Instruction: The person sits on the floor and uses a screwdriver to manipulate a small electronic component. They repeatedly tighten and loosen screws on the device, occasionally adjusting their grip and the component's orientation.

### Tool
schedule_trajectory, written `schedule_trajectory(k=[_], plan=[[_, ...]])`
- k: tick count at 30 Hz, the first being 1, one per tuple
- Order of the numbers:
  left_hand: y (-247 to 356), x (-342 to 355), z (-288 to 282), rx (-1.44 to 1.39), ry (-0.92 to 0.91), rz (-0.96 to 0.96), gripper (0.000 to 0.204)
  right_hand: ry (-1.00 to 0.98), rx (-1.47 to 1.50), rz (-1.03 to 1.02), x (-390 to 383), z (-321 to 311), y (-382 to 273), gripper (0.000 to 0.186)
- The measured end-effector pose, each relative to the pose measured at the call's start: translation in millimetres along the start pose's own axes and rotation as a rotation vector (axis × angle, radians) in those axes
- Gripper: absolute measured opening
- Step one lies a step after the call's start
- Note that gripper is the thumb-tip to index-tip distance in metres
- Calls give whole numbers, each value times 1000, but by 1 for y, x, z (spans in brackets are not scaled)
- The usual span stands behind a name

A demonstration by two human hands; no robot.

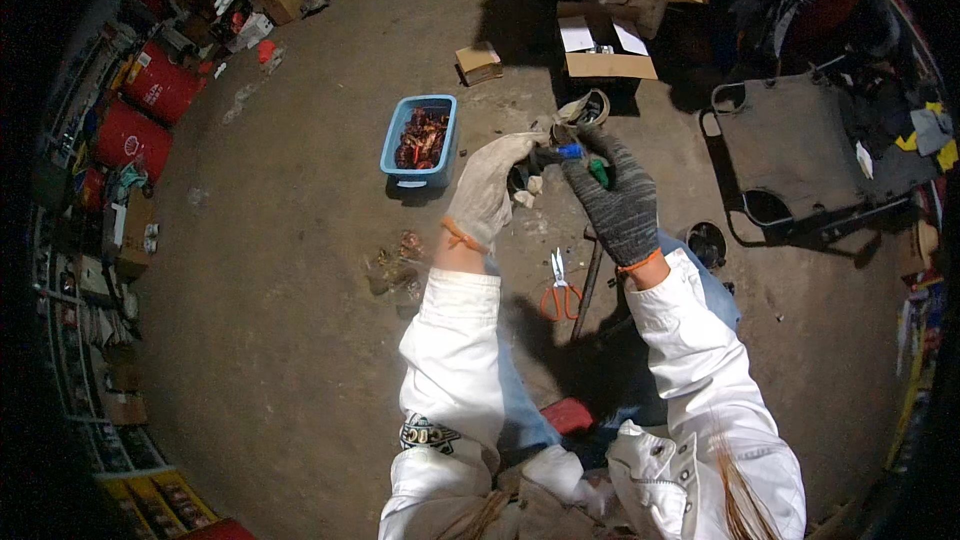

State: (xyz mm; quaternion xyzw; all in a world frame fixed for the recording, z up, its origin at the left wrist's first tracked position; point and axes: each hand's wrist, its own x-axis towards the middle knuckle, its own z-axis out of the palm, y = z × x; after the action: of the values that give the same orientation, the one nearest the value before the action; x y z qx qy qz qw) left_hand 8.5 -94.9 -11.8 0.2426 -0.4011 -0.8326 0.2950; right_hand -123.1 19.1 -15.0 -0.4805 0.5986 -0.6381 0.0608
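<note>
Gripping a blue piece (pixel 569 152) in right hand (pixel 615 190); left hand (pixel 488 185) close beside, its hold unclear. Blue tub (pixel 420 178) edges near left wrist, open floor (pixel 270 280) beyond.

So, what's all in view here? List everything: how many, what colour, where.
Blue piece: 1, blue, gripped, upper centre
Green piece: 1, green, just right of it
Scissors: 1, orange-handled, floor near centre
Long tool: 1, dark, right of scissors
Tub: 1, light blue, left of centre
Scraps: uncounted, reddish-brown, in tub
Small carton: 1, brown, beyond tub
Open carton: 1, brown, top, right of centre
Folding cot: 1, dark grey, right
Large containers: at least 2, red, left
Shelf goods: uncounted, mixed colours, left edge
Sleeves: 2, white, lower centre
Left fingers: one set, off-white gloved, upper centre
Right fingers: one set, grey-gloved, alongside
</note>
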Motion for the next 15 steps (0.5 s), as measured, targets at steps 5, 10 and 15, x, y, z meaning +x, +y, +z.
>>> schedule_trajectory(k=[5,10,15], plan=[[-4,10,1,-34,286,123,25,-23,-180,-35,1,-9,10,23],[-2,12,0,-221,387,130,23,-257,-256,69,-14,-4,20,23],[-3,11,0,-160,383,123,25,-267,-237,103,-13,2,22,21]])
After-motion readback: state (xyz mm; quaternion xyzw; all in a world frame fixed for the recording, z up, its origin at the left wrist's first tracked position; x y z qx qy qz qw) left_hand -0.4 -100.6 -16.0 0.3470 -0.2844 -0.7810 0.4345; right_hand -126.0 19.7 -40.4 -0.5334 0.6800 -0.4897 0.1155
